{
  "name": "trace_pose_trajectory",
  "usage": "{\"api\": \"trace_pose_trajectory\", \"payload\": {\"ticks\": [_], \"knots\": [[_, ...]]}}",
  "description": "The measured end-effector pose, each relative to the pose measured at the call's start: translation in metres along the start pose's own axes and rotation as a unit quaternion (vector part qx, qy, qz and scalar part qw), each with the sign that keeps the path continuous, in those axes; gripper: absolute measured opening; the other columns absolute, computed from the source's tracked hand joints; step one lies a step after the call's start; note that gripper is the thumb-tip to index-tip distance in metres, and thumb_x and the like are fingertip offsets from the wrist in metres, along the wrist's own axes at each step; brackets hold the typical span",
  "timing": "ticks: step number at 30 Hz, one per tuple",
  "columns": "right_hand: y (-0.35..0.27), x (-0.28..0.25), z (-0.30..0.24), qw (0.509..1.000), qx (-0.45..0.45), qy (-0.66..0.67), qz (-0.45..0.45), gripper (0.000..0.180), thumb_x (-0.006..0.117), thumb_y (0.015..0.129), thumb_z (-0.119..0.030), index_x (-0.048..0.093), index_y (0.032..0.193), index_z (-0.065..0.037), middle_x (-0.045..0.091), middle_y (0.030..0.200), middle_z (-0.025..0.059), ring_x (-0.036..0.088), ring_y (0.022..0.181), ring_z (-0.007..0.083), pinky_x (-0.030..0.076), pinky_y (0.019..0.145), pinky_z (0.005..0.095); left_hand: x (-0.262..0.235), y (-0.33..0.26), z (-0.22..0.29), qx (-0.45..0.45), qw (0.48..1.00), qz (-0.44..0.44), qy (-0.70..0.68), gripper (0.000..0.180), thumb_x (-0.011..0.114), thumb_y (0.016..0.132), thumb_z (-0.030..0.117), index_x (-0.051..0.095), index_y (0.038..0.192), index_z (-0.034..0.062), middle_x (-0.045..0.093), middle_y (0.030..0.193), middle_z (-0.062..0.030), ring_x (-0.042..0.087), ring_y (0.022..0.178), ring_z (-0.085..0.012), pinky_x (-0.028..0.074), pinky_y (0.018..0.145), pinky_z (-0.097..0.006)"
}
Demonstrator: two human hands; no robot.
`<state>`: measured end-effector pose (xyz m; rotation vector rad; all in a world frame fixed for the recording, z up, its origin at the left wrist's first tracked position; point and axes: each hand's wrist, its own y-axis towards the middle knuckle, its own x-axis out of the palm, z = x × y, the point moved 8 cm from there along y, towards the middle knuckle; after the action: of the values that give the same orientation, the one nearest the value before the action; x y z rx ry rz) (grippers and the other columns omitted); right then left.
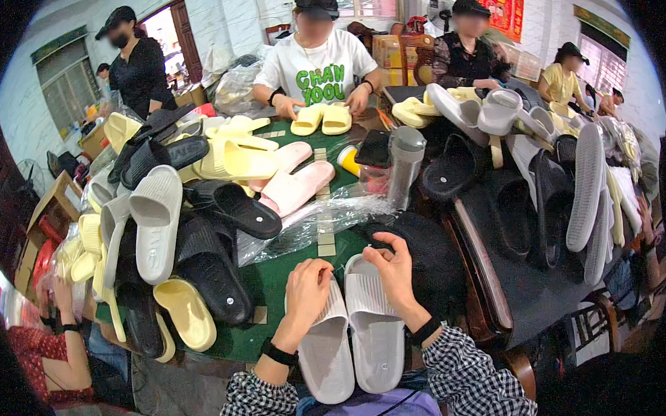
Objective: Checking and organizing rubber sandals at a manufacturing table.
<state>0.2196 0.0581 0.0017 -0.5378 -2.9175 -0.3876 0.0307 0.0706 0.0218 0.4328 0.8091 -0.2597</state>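
Observation:
A pair of light grey ribbed slide slippers lies before me, toes pointing away: the left slipper (326,357) and the right slipper (377,347). My left hand (305,292) is at the left slipper's strap, its fingers curled and pressed together near the toe; whatever they pinch is too small to make out. Over the right slipper's toe, my right hand (395,276) has its thumb and bent index finger apart, with nothing visible between them. Its other fingers are partly hidden. Both wrists wear black bands below checked sleeves.
Piled slippers flank the green table (279,333): a black slipper (244,208) at left, a grey slipper (586,189) at right. Clear plastic wrap (304,228), pink slippers (299,187) and a clear bottle (407,164) lie ahead. Across, a person handles yellow slippers (322,120); others work around.

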Motion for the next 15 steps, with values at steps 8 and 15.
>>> {"api": "trace_pose_trajectory", "payload": {"ticks": [8, 15], "knots": [[0.002, 0.000, 0.003, 1.000, 0.008, 0.017, -0.010, 0.013, 0.060, 0.096, -0.012, 0.063, 0.101, -0.001, 0.064, 0.102, 0.0067, 0.065, 0.091, 0.0147, 0.057, 0.074, 0.0283, -0.036, -0.071, 0.076, 0.100, 0.992, 0.063, 0.037, 0.037, 0.066, 0.084, 0.011, 0.060, 0.120, 0.0032, 0.059, 0.104, -0.0161, 0.058, 0.095, -0.0351, 0.049, 0.078, -0.044], [-0.009, -0.008, -0.064, 0.976, 0.062, 0.207, 0.005, 0.016, 0.051, 0.102, -0.018, 0.053, 0.108, -0.003, 0.062, 0.100, 0.0081, 0.065, 0.094, 0.0175, 0.056, 0.086, 0.0334, 0.002, -0.128, 0.088, 0.078, 0.985, -0.066, 0.138, 0.057, 0.072, 0.083, 0.022, 0.053, 0.135, 0.0118, 0.050, 0.122, -0.0234, 0.051, 0.107, -0.0442, 0.044, 0.086, -0.055]]}}
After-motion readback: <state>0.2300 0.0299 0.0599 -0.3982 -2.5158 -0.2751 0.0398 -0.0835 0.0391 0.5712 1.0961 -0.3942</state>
